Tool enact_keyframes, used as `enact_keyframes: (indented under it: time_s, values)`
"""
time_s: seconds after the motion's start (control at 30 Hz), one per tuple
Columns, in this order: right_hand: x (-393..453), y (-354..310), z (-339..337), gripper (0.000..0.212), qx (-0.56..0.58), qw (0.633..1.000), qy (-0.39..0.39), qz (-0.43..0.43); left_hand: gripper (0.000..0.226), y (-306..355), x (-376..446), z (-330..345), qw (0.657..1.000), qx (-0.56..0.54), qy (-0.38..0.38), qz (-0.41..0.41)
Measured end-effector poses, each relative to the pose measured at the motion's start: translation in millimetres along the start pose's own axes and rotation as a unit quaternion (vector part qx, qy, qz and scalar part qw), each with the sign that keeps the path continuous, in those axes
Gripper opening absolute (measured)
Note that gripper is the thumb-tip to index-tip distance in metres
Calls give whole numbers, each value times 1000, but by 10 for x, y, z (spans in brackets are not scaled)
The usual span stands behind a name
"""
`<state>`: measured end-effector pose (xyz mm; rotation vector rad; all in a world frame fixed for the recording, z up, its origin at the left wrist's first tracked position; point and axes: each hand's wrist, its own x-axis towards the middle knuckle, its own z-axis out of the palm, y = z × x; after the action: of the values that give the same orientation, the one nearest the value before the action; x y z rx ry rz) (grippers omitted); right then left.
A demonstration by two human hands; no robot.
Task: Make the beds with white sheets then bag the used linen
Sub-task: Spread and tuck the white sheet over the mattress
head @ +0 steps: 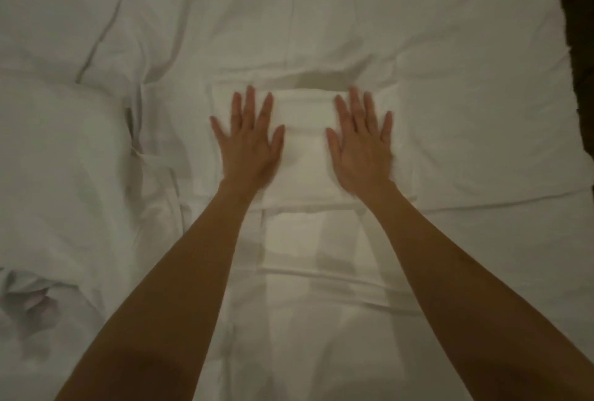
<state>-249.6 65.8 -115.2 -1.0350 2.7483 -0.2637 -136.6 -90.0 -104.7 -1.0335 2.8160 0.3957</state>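
A folded white sheet (305, 143) lies in the middle of the bed, partly unfolded towards me in a long strip (308, 240). My left hand (249, 140) lies flat on its left part with fingers spread and straight. My right hand (363, 140) lies flat on its right part in the same way. Both palms press down on the cloth. Under the folded sheet a white sheet (450, 63) covers the bed.
Rumpled white bedding (58, 159) is heaped at the left, with creases running up to the far left. The bed's right edge (575, 95) meets a dark strip of floor or wall.
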Motion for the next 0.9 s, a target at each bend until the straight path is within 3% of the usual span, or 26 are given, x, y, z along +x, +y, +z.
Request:
enact_keyframes:
  time_s: [0.1, 0.17, 0.3, 0.37, 0.47, 0.53, 0.6, 0.7, 0.8, 0.9]
  values:
    - [38, 158, -92, 62, 7, 998, -14, 61, 66, -216, 56, -153, 991, -61, -12, -115]
    - [115, 234, -225, 63, 93, 988, 1, 123, 71, -274, 62, -289, 971, -169, -7, -167]
    - [368, 368, -503, 49, 319, 897, 85, 295, 57, -184, 1, -459, 891, -391, 119, -197]
    - [485, 377, -590, 28, 359, 880, 90, 296, 47, -131, 82, -552, 870, -418, 166, -204]
    - [525, 431, -686, 40, 334, 889, 151, 274, 30, -125, 241, -631, 873, -405, 210, -173]
    - [465, 486, -652, 35, 341, 884, 150, 282, 31, -136, 280, -607, 874, -401, 187, -200]
    - [377, 511, -570, 34, 314, 898, 74, 299, 44, -188, 218, -550, 887, -357, 128, -263]
    - [281, 549, -569, 61, 298, 889, -22, 348, 58, -254, 13, -502, 894, -304, 9, -330]
    - [73, 566, -575, 80, 321, 861, -117, 376, 72, -247, -226, -492, 892, -282, -91, -342]
    - [-191, 491, -548, 54, 364, 863, -71, 344, 71, -188, -341, -430, 903, -280, -85, -316]
